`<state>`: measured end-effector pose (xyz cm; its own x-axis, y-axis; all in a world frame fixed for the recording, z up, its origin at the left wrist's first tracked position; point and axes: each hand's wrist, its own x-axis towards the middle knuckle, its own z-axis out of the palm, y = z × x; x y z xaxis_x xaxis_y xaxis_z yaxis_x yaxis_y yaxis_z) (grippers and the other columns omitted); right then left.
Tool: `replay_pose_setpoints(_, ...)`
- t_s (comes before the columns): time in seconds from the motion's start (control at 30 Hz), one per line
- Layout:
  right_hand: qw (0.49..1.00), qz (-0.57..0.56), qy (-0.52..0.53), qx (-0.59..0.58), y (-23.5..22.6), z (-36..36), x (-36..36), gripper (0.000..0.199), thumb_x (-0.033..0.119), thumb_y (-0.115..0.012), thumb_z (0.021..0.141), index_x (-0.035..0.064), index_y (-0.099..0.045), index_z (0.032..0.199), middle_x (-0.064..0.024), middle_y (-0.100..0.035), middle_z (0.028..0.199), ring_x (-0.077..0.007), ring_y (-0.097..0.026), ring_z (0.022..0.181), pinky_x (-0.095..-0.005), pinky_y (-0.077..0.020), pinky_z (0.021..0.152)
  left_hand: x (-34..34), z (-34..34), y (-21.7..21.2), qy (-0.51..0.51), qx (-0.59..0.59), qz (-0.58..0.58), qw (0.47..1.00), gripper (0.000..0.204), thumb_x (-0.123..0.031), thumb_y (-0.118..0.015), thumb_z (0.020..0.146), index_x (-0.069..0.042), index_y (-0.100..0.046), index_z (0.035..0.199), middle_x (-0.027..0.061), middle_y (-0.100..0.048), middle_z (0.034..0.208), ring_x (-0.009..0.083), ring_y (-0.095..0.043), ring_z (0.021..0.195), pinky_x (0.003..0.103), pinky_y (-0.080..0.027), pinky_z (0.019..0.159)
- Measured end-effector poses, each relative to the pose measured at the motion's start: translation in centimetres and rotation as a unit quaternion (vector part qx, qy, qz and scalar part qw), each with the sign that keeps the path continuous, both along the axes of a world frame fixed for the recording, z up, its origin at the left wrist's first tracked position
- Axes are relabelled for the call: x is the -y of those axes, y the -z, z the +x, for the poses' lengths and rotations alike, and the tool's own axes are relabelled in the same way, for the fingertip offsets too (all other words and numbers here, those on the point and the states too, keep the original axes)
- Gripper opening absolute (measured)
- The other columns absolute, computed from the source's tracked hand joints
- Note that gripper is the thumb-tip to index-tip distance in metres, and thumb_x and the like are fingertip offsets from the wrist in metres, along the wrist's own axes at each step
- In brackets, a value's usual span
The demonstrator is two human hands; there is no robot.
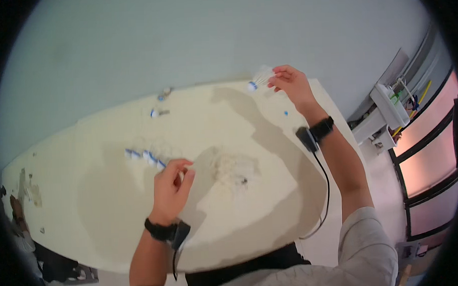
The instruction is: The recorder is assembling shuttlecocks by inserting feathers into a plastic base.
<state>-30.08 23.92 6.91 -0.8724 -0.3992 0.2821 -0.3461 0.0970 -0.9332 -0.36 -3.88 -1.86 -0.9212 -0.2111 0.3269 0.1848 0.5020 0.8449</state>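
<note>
At the far right of the table my right hand (287, 83) pinches a shuttlecock (252, 85) by its pale feathers. Its white head with a blue band points left and down. My left hand (172, 189) is over the near middle, thumb and forefinger apart, with nothing seen between them. Just beyond and left of it lie shuttlecocks (149, 157) in a row with blue bands, their feathers faint against the table. Whether the left fingers touch the nearest one is unclear. Farther back is a white-and-blue shuttlecock head (153, 113) with a dark stub.
Pale loose bits (232, 168) lie mid-table. A small blue piece (286, 113) rests near my right wrist. The wall (185, 38) borders the table's far edge. Another person's hand (17, 206) shows at the left end. A white sink (391, 107) stands to the right. Cables hang from both wrists.
</note>
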Motion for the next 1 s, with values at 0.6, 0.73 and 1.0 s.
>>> replay_pose_setpoints(0.6, 0.992, 0.033, -0.123, -0.018, 6.1, 21.9, 0.5, 0.024, 0.004, -0.074, 0.090, 0.0029, -0.067, 0.113, -0.0037, -0.072, 0.096, -0.0038, -0.062, 0.068, -0.0197, -0.0427, 0.055, -4.6, 0.5, -2.5, 0.210, 0.142, -0.072, 0.965, 0.027, -0.026, -0.058, 0.100, 0.001, -0.059, 0.102, 0.0143, -0.054, 0.065, 0.0260, -0.050, 0.056, 0.038, -0.039, 0.056)
replay_pose_setpoints(0.73, 0.993, -0.030, -0.104, 0.037, 6.7, 21.8, 0.4, 0.015, 0.005, -0.074, 0.090, 0.0038, -0.068, 0.104, 0.0022, -0.067, 0.087, -0.0004, -0.047, 0.059, -0.0193, -0.0363, 0.053, -5.0, 0.4, -2.4, 0.224, 0.153, -0.115, 0.956, 0.028, -0.026, -0.060, 0.097, 0.001, -0.059, 0.103, 0.0190, -0.054, 0.066, 0.0345, -0.050, 0.057, 0.041, -0.041, 0.057)
replay_pose_setpoints(1.0, 0.996, 0.009, -0.086, -0.011, 7.3, 20.7, 0.1, 0.008, 0.010, -0.073, 0.092, 0.0037, -0.069, 0.093, 0.0053, -0.059, 0.075, -0.0009, -0.043, 0.061, -0.0199, -0.0336, 0.054, -5.1, 0.2, -1.7, 0.216, 0.116, -0.094, 0.965, 0.027, -0.025, -0.062, 0.096, 0.002, -0.060, 0.101, 0.0145, -0.053, 0.063, 0.0257, -0.048, 0.053, 0.037, -0.041, 0.055)
